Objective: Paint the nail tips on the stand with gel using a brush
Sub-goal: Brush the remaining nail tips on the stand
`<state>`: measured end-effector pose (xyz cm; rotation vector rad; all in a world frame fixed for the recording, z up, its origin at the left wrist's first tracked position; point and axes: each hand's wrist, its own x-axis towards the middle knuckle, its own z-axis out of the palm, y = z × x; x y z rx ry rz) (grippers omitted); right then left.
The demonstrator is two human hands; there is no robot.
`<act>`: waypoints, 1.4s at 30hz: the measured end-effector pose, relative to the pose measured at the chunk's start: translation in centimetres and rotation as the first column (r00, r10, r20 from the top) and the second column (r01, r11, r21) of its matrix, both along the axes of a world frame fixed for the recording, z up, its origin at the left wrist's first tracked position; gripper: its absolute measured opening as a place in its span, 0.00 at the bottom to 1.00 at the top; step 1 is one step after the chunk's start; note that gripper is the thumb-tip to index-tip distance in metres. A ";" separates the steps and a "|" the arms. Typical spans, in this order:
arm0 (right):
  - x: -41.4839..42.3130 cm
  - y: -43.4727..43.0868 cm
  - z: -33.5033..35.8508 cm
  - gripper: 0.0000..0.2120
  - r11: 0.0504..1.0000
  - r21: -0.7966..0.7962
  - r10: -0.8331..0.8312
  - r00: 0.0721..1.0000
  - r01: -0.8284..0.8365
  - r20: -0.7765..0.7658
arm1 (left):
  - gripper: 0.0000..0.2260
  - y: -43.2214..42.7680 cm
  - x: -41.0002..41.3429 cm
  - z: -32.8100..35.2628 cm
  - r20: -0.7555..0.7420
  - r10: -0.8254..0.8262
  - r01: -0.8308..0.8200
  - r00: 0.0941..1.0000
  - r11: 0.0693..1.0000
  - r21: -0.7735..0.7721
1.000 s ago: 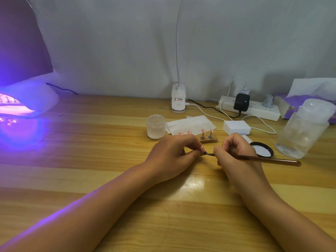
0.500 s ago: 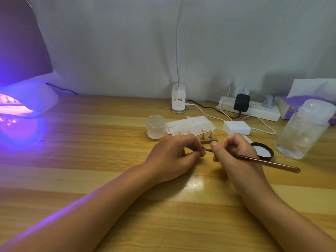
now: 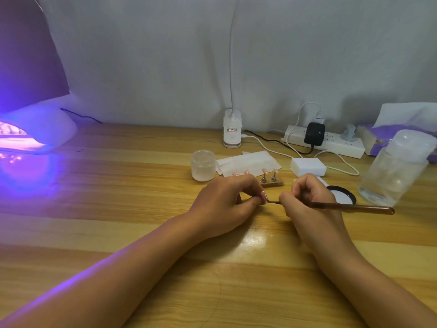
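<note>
Both hands lower now — brush tip back at nail tip.

Small pink glossy nail tip on holder: pinched off stand in left hand's fingertips, low over table, dotted face turned right. Slim brown wooden-handled brush: lying near level, dark tip touching pinched nail tip, handle end pointing right. Small tan wooden block stand: on table just behind hands, two metal pegs upright, each bearing pink tip.
</note>
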<state>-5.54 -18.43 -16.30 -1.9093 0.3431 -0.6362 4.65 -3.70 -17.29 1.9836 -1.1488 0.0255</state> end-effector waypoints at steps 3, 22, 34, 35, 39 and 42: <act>0.0 -0.1 0.1 0.07 0.999 0.053 -0.015 0.999 0.013 0.034 | 0.04 0.0 -0.1 0.1 -0.005 -0.004 0.004 1.000 1.000 0.008; 0.0 0.2 0.0 0.06 0.999 -0.032 0.026 1.000 -0.026 -0.018 | 0.05 0.0 0.1 0.0 0.005 0.008 -0.008 1.000 1.000 0.015; 0.1 -0.2 0.0 0.06 0.993 0.111 -0.046 0.998 0.043 0.030 | 0.05 -0.1 0.3 -0.2 0.007 -0.004 0.004 1.000 1.000 -0.008; 0.1 -0.2 0.0 0.06 0.989 0.139 -0.050 0.998 0.045 0.036 | 0.05 0.0 0.3 -0.2 0.011 -0.003 0.003 1.000 1.000 -0.010; 0.0 -0.1 0.2 0.10 0.984 0.172 -0.050 0.998 0.042 0.045 | 0.04 0.0 0.3 -0.2 0.009 -0.005 0.005 1.000 1.000 -0.019; -0.1 0.0 0.4 0.12 0.985 0.172 -0.037 0.998 0.029 0.047 | 0.04 0.0 0.3 -0.2 0.019 -0.005 0.005 1.000 1.000 -0.005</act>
